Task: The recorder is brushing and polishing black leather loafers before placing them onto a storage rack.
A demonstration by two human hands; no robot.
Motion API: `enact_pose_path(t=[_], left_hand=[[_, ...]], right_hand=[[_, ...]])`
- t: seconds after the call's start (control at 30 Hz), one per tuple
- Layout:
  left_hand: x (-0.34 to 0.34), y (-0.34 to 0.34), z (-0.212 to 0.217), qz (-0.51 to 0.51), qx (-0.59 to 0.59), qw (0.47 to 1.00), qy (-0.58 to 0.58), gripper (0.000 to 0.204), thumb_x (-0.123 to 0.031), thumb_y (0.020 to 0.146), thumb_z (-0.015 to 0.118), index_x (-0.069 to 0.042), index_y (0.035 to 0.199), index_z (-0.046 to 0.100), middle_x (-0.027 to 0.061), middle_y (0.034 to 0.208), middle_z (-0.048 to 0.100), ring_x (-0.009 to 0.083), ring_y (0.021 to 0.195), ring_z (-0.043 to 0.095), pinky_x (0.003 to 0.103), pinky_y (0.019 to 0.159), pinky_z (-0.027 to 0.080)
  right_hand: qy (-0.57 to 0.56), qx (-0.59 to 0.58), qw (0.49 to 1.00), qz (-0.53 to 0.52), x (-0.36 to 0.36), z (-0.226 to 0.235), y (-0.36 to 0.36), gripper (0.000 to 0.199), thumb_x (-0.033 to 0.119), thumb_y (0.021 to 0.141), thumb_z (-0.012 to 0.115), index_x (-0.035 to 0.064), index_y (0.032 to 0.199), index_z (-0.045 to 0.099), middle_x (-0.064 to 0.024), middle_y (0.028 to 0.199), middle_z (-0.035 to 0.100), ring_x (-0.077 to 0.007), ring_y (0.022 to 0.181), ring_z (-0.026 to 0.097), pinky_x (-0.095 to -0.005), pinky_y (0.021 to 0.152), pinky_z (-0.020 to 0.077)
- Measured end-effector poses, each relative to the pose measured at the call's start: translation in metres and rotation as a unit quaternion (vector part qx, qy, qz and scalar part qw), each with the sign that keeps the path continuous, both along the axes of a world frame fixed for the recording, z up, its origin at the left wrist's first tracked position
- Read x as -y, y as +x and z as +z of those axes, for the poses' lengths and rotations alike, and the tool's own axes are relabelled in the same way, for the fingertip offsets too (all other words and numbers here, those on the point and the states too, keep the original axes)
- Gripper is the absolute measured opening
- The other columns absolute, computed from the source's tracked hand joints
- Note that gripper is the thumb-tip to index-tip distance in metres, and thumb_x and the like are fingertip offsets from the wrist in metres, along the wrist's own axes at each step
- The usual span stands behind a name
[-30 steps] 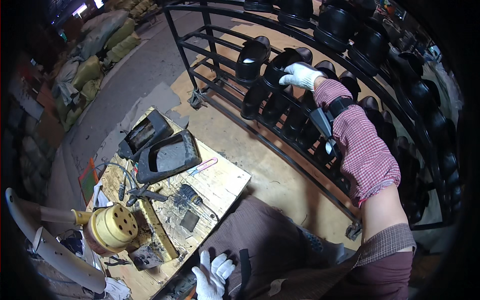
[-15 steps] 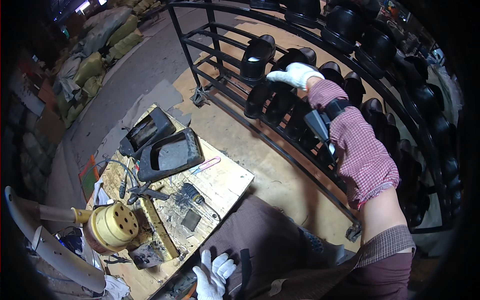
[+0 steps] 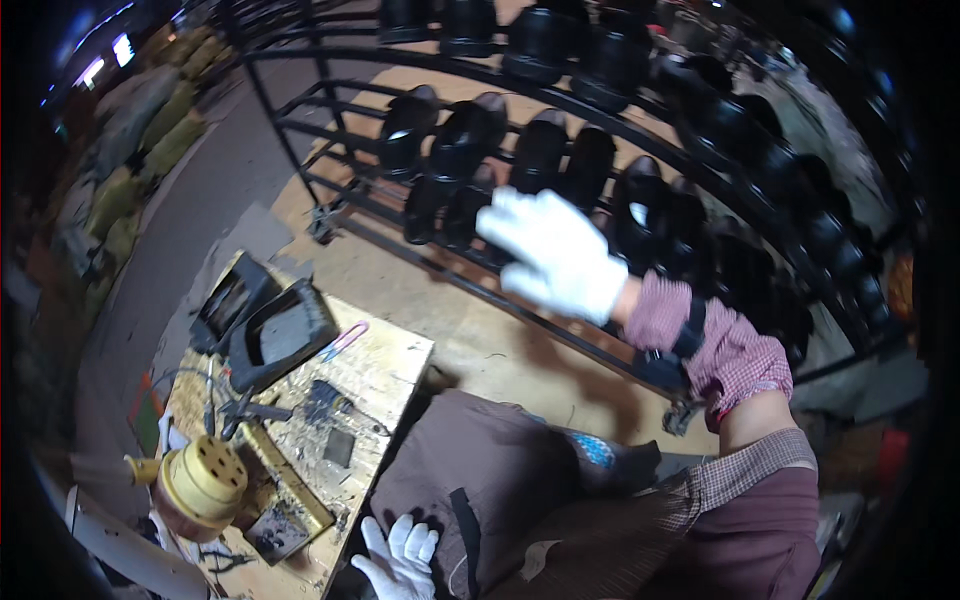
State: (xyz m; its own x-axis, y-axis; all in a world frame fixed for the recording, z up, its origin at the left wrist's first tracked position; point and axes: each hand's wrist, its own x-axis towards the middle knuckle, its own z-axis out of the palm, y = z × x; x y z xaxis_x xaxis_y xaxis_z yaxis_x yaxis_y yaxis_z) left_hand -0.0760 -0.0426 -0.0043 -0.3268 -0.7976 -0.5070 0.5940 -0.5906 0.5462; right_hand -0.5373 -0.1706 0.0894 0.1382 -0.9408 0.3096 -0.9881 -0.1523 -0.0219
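Observation:
My right hand [image 3: 560,255], in a white knitted glove and blurred by motion, is raised in front of the shoe rack with its fingers stretched out. It appears to hold nothing. Behind it, black shoes [image 3: 540,150] stand on the bars of a black metal rack [image 3: 455,265]; the glove hides part of the lower row. My left hand [image 3: 400,560], also gloved in white, rests palm up by my lap, fingers apart and nothing in them. The near edge of a wooden worktable [image 3: 395,362] lies just beside it.
On the worktable are two black hollow moulded pieces [image 3: 285,335], pink-handled snips [image 3: 345,340], a hammer-like tool [image 3: 250,410], a dark brush [image 3: 325,398], pliers [image 3: 228,560] and a yellow perforated round head [image 3: 205,478]. Stacked sacks [image 3: 150,150] line the far left.
My right hand has drawn back from the rack's upper row toward me, fingers now more spread. The view has turned right, shifting the table and rack leftward. The left hand stays palm up.

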Motion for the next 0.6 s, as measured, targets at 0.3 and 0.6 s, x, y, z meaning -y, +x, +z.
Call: enact_pose_path(t=[0.3,0.6], left_hand=[[-0.013,-0.009,0.014,-0.076,-0.046,0.994,-0.067,0.077,-0.066,0.109,0.025,-0.022,0.171,0.011,0.0241,0.170,0.028,0.0459,0.150,0.038,0.059,0.127,0.026],[-0.040,-0.027,0.003,-0.057,-0.057,0.991,-0.104,0.080,-0.071,0.102,0.045,-0.021,0.164,0.034,0.0236,0.144,0.060,0.0369,0.122,0.066,0.055,0.109,0.051]], right_hand=[[0.077,0.034,0.927,-0.365,-0.126,-0.002,-0.091,0.077,0.050,0.085,0.079,0.0124,0.148,0.055,-0.0181,0.139,0.062,-0.0411,0.115,0.067,-0.0478,0.103,0.0523],[0.152,0.113,0.981,-0.050,-0.153,0.045,0.074,0.053,0.057,0.082,0.080,0.0068,0.096,0.073,-0.0144,0.091,0.073,-0.0336,0.080,0.073,-0.0406,0.068,0.0572]])
